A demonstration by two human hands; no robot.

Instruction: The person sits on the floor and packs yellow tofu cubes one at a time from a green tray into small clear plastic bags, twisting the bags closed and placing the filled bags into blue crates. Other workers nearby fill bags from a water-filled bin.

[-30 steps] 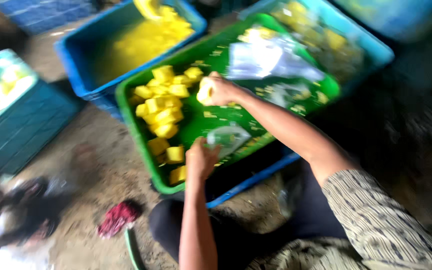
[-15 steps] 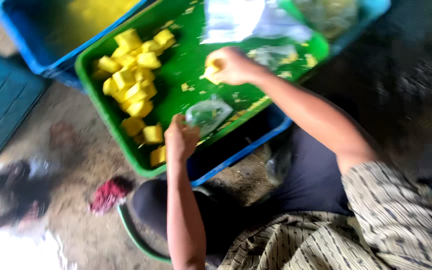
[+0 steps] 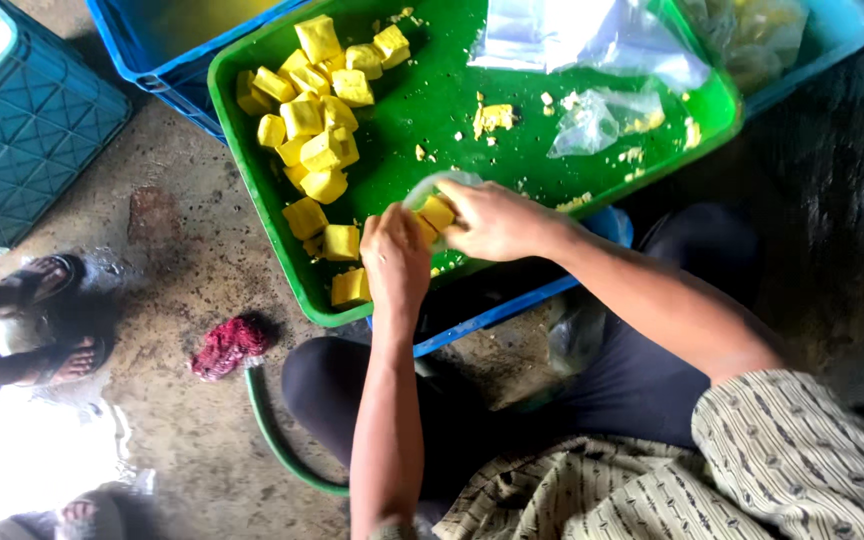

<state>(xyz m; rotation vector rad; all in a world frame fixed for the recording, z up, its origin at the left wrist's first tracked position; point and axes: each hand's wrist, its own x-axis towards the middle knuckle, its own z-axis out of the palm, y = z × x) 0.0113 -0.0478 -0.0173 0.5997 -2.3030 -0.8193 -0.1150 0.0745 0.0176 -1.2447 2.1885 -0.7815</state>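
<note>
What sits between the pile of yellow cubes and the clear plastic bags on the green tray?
In the head view, mostly bare green tray lies between the pile of yellow cubes and the clear plastic bags, with a broken yellow piece and scattered crumbs.

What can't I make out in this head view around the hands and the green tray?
- Clear bag: mostly hidden between the left hand and right hand; how many yellow cubes it holds cannot be told.
- Green tray: far rim cut off by the top edge.
- Blue crate behind it: contents cut off by the top edge.
- Plastic sheets at the tray's far end: glare blurs what lies beneath.
</note>
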